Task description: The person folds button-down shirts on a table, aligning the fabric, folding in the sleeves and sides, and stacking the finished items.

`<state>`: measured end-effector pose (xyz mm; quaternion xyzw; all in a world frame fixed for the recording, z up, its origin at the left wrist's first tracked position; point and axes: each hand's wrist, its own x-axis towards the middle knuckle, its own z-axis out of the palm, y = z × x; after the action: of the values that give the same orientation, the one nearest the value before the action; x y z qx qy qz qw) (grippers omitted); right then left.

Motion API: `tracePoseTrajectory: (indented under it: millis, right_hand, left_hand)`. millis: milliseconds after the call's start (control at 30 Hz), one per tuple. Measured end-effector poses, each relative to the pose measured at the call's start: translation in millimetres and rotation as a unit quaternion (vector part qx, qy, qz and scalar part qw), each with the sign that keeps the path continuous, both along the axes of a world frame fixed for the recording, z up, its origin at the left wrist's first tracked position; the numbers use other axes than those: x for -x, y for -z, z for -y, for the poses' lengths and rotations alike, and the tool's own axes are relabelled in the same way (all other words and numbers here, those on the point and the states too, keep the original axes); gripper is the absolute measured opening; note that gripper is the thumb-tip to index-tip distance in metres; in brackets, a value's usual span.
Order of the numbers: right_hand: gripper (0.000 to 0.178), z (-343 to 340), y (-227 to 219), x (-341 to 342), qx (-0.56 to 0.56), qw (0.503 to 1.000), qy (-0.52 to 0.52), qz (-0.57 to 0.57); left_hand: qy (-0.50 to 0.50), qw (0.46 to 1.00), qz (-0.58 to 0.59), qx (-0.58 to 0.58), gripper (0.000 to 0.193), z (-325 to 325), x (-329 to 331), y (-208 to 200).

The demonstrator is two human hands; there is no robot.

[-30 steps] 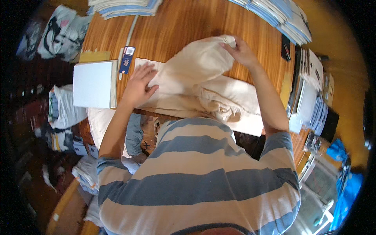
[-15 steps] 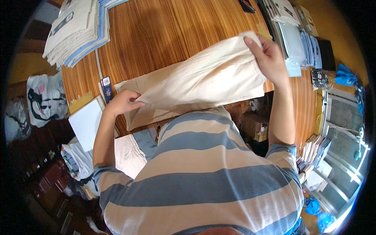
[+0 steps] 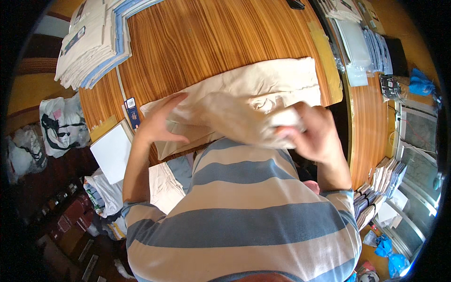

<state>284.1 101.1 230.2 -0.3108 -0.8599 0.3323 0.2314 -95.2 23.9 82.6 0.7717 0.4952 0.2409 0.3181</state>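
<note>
A cream garment that looks like a pair of trousers (image 3: 286,73) lies lengthwise along the near edge of the wooden table (image 3: 206,42). One long layer stays flat on the table while the upper layer, smeared by motion, is lifted toward my body. My right hand (image 3: 314,134) is closed on the end of that lifted layer, in front of my striped shirt. At the garment's left end, my left hand (image 3: 164,120) is open over the cloth, thumb and fingers apart. Whether its fingers touch the fabric I cannot tell.
Folded cream and blue garments (image 3: 89,49) are stacked at the far left. A dark blue tag (image 3: 133,115) and a white board (image 3: 112,150) lie left of my left hand. Clear plastic bags (image 3: 352,44) and more folded clothes (image 3: 385,176) are at the right.
My right hand has come down and toward my body, bringing the upper layer with it and uncovering the lower one. The left hand has let go of the cloth and spread its fingers.
</note>
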Motion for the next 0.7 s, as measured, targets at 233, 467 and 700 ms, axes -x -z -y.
tracePoseTrajectory:
  millis: [233,467,700]
  right_hand:
    - [0.039,-106,29,122,0.024,0.993,-0.013,-0.111]
    - [0.053,-136,148,-81,-0.057,0.942,-0.139,0.299]
    - [0.023,-129,207,-221,-0.098,0.962,-0.079,0.242]
  left_hand:
    - [-0.158,0.918,0.199,0.303,0.065,19,-73,1]
    - [-0.438,0.699,0.537,0.178,0.047,102,-25,68]
    - [-0.529,0.664,0.511,0.132,0.048,134,-66,43]
